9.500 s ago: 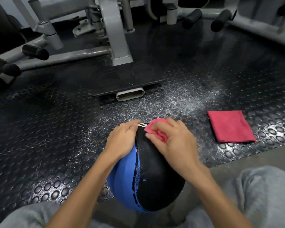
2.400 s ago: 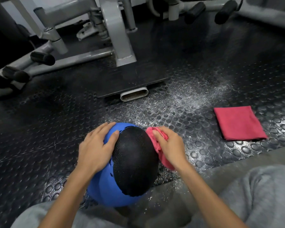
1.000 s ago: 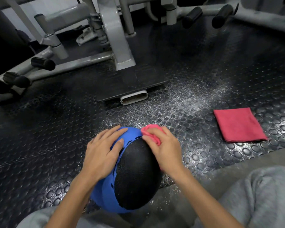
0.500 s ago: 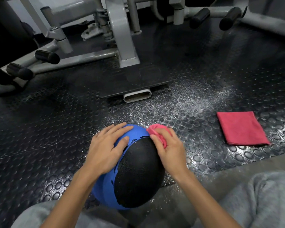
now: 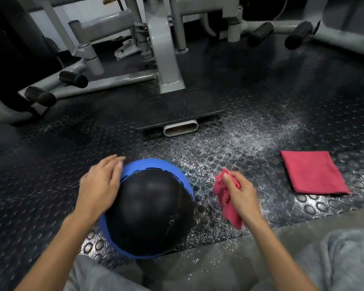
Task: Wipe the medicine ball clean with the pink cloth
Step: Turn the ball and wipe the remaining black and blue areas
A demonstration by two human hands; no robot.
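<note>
While the ball (image 5: 149, 208) sits on the studded floor (image 5: 250, 114), left hand (image 5: 99, 185) rests flat-fingered on its side; right hand (image 5: 239, 193) pinches the limp cloth (image 5: 225, 196) just beside it. Likely heavy, grippy: steady it from both sides.

Left hand (image 5: 99, 185): blurred, finger outlines indistinct. Medicine ball (image 5: 149, 211): underside and contact with the floor (image 5: 240, 101) hidden, left flank covered by that hand. Pink cloth (image 5: 225, 198): upper part concealed inside the right hand (image 5: 240, 192). Gym machine frame (image 5: 166, 49): cut off at the top edge.
</note>
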